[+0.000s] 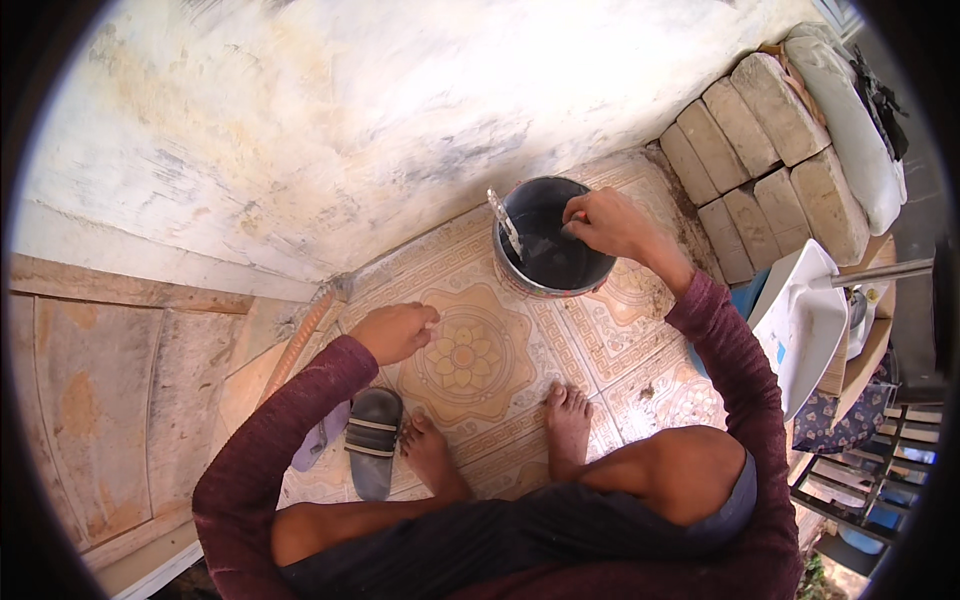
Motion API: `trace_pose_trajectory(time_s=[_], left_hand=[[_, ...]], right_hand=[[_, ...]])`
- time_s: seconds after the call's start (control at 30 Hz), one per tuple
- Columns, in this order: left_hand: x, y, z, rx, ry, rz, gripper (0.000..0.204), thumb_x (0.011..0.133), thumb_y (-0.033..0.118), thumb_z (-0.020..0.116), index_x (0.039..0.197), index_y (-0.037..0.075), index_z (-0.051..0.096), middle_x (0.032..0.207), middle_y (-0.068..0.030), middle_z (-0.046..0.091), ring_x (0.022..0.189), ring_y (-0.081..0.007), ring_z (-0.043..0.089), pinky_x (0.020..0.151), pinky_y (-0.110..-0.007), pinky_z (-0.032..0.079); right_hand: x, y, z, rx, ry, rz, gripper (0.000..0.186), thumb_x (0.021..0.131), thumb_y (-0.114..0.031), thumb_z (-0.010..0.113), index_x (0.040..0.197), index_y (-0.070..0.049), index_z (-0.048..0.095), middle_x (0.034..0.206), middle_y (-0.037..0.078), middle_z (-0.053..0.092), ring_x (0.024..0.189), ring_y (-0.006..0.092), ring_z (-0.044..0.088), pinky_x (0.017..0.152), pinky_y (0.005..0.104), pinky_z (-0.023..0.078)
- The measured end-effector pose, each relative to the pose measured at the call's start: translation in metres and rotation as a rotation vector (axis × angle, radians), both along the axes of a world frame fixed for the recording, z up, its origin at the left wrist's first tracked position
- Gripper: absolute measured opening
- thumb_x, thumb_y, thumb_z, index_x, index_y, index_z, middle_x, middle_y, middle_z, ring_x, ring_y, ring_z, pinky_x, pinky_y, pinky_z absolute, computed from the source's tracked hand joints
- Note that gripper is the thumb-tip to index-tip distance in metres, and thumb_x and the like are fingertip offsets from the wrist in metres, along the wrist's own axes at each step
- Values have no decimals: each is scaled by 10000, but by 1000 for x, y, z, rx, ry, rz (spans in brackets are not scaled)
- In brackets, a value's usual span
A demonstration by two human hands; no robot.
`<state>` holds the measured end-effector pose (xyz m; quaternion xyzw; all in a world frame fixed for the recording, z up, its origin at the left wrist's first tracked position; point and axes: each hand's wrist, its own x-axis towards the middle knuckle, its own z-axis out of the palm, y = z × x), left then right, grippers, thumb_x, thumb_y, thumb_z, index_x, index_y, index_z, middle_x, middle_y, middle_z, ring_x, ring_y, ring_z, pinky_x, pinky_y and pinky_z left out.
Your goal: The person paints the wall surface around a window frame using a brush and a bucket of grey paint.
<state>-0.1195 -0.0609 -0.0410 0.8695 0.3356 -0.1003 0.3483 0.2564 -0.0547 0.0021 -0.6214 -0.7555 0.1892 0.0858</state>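
Observation:
My right hand (605, 225) is at the right side of a dark bucket (553, 277), its fingers closed over the opening on a small object I cannot make out. Inside is dark material, and a stained, light-coloured stick (508, 225) leans against the bucket's left rim. My left hand (398, 330) hangs lower left of the bucket, above the patterned tiles (465, 355), holding nothing, with its fingers loosely curled and slightly apart.
A dark striped slide sandal (373, 450) and a lilac one (315, 449) lie by my bare feet. A stained wall (330, 120) runs behind the bucket, wooden boards (100, 400) at left. Stacked pale blocks (760, 150), a white plastic dustpan-like item (795, 310) and a dark rack (850, 490) line the right.

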Motion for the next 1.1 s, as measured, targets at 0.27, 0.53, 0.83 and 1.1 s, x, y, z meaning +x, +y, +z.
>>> trace_pose_trajectory(time_s=[0.27,0.53,0.83,1.1], left_hand=[[11,15,-3,49,-145,59,262,937,207,617,1144,47,630,959,-164,689,915,-366,673,802,-448,528],[122,53,21,-148,-592,605,610,970,328,667,1405,-69,508,978,-83,618,769,-156,633,697,-301,500],[151,66,19,456,-612,225,239,975,243,642,1136,68,657,901,-135,603,784,-313,626,693,-418,489],[166,61,29,461,-437,30,245,992,259,605,960,35,508,817,-202,633,761,-420,638,645,-510,483]], right_hand=[[2,-5,1,-34,-69,-14,203,839,-201,624,935,-89,764,818,169,719,816,375,695,746,459,547],[9,-23,39,59,137,-151,239,914,-230,656,1058,-59,742,787,151,714,706,261,708,675,377,529],[24,-53,47,50,336,-243,239,899,-216,667,1034,-29,729,772,173,686,687,335,657,681,403,509],[37,-64,51,106,404,-226,210,893,-184,676,1032,-36,727,840,162,687,724,324,661,694,398,509]])
